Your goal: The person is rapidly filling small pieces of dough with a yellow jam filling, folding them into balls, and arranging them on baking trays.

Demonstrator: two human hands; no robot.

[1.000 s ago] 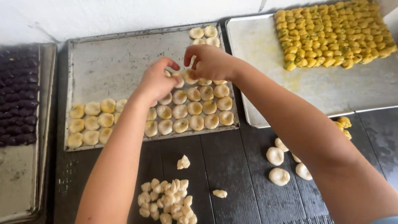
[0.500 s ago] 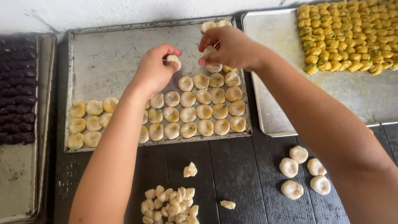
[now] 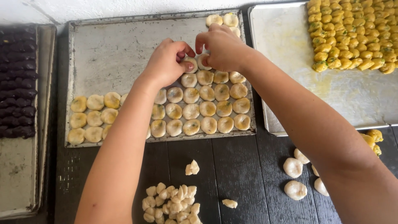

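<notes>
Dough round point(image 3: 190, 64) sits at top of rows on middle tray point(image 3: 112, 49), pinched by left hand point(image 3: 166, 62); right hand point(image 3: 224, 45) fingertips pinch neighbouring round point(image 3: 203, 62), likely keeping rows tight. Scraps point(image 3: 172, 203) on worktop point(image 3: 240, 174) below.

Left hand point(image 3: 166, 64) pinching; right hand point(image 3: 222, 45) curled, fingertips down

Pale cream dough rounds point(image 3: 207, 108); grey metal tray point(image 3: 112, 54); black table point(image 3: 244, 174).
</notes>
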